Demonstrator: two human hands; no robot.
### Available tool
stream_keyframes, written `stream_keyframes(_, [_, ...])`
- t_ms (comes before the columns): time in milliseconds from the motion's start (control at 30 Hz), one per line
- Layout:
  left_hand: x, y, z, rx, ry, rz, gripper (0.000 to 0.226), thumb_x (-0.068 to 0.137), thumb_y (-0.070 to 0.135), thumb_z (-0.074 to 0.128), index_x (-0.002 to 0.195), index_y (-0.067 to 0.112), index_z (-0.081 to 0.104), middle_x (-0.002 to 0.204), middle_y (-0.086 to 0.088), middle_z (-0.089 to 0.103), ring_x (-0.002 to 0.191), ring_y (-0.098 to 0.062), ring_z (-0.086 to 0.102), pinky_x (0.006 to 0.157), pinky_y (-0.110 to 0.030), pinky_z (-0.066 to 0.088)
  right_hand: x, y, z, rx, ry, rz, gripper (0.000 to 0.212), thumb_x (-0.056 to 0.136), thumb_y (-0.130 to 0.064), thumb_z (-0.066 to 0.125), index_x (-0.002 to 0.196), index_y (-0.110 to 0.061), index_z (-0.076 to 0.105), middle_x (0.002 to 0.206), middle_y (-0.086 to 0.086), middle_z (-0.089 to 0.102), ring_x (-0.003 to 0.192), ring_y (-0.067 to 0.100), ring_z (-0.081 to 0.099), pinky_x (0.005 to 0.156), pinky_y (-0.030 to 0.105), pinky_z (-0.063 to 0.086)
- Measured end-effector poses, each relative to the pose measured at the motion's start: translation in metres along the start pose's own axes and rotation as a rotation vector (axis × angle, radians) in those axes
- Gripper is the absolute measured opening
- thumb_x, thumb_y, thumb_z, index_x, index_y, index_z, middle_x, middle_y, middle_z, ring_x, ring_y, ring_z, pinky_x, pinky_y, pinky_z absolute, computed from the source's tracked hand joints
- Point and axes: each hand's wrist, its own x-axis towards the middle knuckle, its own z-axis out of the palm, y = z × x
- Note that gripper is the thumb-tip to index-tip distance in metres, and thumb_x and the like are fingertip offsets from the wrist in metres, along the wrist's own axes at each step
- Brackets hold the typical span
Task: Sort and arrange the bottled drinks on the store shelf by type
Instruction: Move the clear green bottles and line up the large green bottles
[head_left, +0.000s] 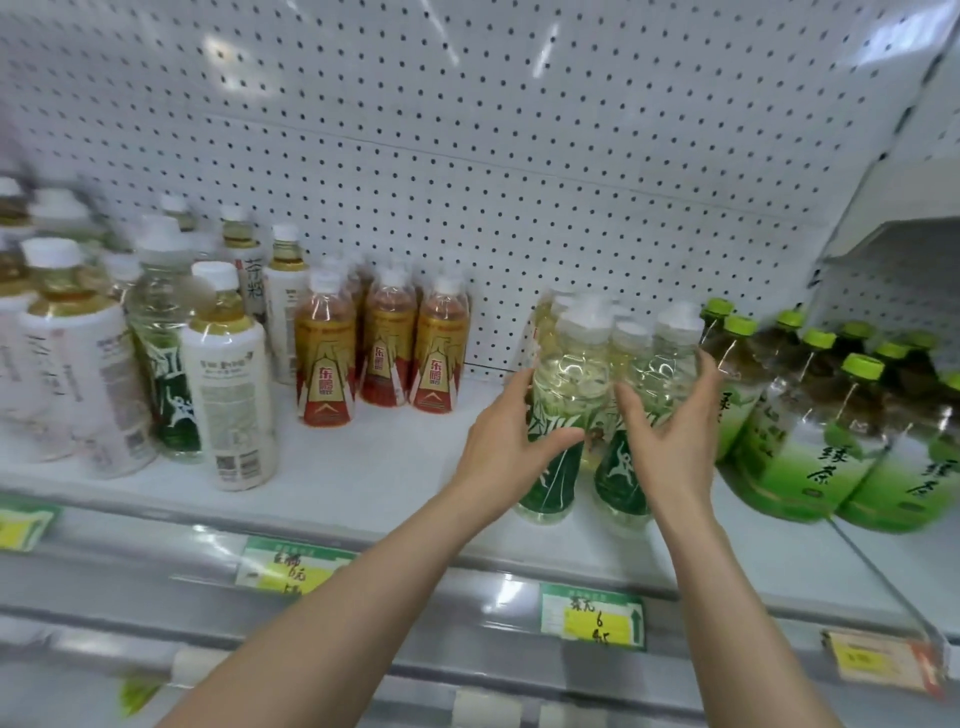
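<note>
Two clear bottles with dark green labels and white caps stand side by side on the white shelf (363, 467). My left hand (511, 441) grips the left green-label bottle (558, 415). My right hand (670, 431) grips the right green-label bottle (623, 462). More pale bottles of this kind (628, 343) stand behind them. One further green-label bottle (166, 364) stands at the left among white-label tea bottles (228, 395).
Three gold-and-red energy drink bottles (382, 353) stand mid-shelf. Green tea bottles with lime caps (810, 436) crowd the right. Bare shelf lies between the energy drinks and my hands. Price tags (592, 616) line the shelf's front rail. A pegboard wall (467, 156) backs the shelf.
</note>
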Motion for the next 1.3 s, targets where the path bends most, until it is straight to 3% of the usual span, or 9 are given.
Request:
stream_keyframes(167, [-0.032, -0.003, -0.049, -0.146, 0.061, -0.009, 0.067, 0.076, 0.053, 0.070, 0.135, 0.038, 0.041, 0.128, 0.022, 0.057, 0.118, -0.001, 0.054, 0.102, -0.040, 0.047, -0.018, -0.034, 0.004, 0.056, -0.004, -0.089, 0.084, 0.086, -0.050, 0.067, 0.151, -0.029, 0.017, 0.155, -0.006, 0.028, 0.131, 0.001, 0.026, 0.107, 0.032, 0.025])
stream_keyframes(267, [-0.051, 0.003, -0.091, -0.167, 0.102, -0.012, 0.079, 0.076, 0.064, 0.065, 0.142, 0.034, 0.036, 0.133, 0.032, 0.045, 0.126, 0.001, 0.044, 0.111, -0.037, 0.037, -0.034, -0.074, 0.011, 0.132, -0.019, -0.130, 0.078, 0.086, -0.045, 0.069, 0.147, -0.027, 0.023, 0.137, -0.015, 0.037, 0.120, -0.003, 0.032, 0.103, 0.029, 0.028])
stream_keyframes(500, [-0.109, -0.010, -0.227, -0.108, 0.200, 0.014, 0.083, 0.070, 0.078, 0.057, 0.139, 0.035, 0.041, 0.143, 0.016, 0.048, 0.130, -0.006, 0.047, 0.108, -0.040, 0.042, -0.103, -0.180, 0.069, 0.281, -0.138, -0.159, 0.070, 0.086, -0.051, 0.067, 0.141, -0.036, 0.027, 0.139, -0.021, 0.033, 0.131, 0.003, 0.032, 0.103, 0.031, 0.026])
stream_keyframes(633, [-0.148, -0.029, -0.312, -0.066, 0.306, -0.002, 0.091, 0.070, 0.075, 0.060, 0.143, 0.024, 0.041, 0.138, 0.004, 0.055, 0.125, -0.012, 0.053, 0.104, -0.037, 0.046, -0.151, -0.241, 0.117, 0.333, -0.201, -0.178, 0.069, 0.085, -0.052, 0.067, 0.139, -0.035, 0.029, 0.138, -0.020, 0.036, 0.126, -0.001, 0.035, 0.102, 0.027, 0.029])
stream_keyframes(733, [-0.175, -0.049, -0.370, -0.050, 0.391, -0.021, 0.069, 0.075, 0.065, 0.066, 0.132, 0.029, 0.050, 0.122, 0.021, 0.063, 0.110, 0.004, 0.058, 0.093, -0.018, 0.048, -0.183, -0.277, 0.149, 0.335, -0.247, -0.187, 0.074, 0.084, -0.054, 0.066, 0.142, -0.030, 0.029, 0.135, -0.023, 0.036, 0.122, -0.003, 0.038, 0.103, 0.028, 0.030])
stream_keyframes(833, [-0.195, -0.068, -0.419, -0.036, 0.462, -0.069, 0.085, 0.073, 0.065, 0.067, 0.141, 0.022, 0.042, 0.136, 0.014, 0.053, 0.118, -0.003, 0.054, 0.101, -0.026, 0.043, -0.208, -0.305, 0.175, 0.331, -0.293, -0.172, 0.076, 0.085, -0.052, 0.067, 0.145, -0.029, 0.027, 0.132, -0.027, 0.035, 0.119, -0.008, 0.038, 0.100, 0.023, 0.028])
stream_keyframes(1000, [-0.201, -0.094, -0.479, -0.056, 0.529, -0.104, 0.052, 0.078, 0.051, 0.069, 0.123, 0.032, 0.051, 0.112, 0.028, 0.063, 0.102, 0.015, 0.058, 0.084, -0.005, 0.044, -0.220, -0.348, 0.209, 0.292, -0.403, -0.150, 0.085, 0.081, -0.055, 0.068, 0.148, -0.031, 0.023, 0.151, -0.009, 0.035, 0.127, 0.004, 0.034, 0.105, 0.034, 0.031])
stream_keyframes(1133, [-0.190, -0.113, -0.513, -0.053, 0.609, -0.101, 0.065, 0.078, 0.057, 0.070, 0.130, 0.023, 0.051, 0.123, 0.009, 0.064, 0.113, -0.007, 0.061, 0.099, -0.037, 0.049, -0.212, -0.372, 0.236, 0.290, -0.434, -0.176, 0.082, 0.082, -0.050, 0.069, 0.148, -0.031, 0.025, 0.149, -0.010, 0.038, 0.120, -0.001, 0.031, 0.099, 0.028, 0.029])
stream_keyframes(1300, [-0.173, -0.124, -0.543, -0.024, 0.671, -0.085, 0.043, 0.086, 0.034, 0.067, 0.126, 0.025, 0.054, 0.115, 0.013, 0.066, 0.104, 0.000, 0.062, 0.094, -0.035, 0.051, -0.206, -0.393, 0.276, 0.315, -0.530, -0.214, 0.086, 0.082, -0.052, 0.069, 0.151, -0.031, 0.022, 0.153, -0.010, 0.035, 0.128, 0.002, 0.033, 0.103, 0.028, 0.029])
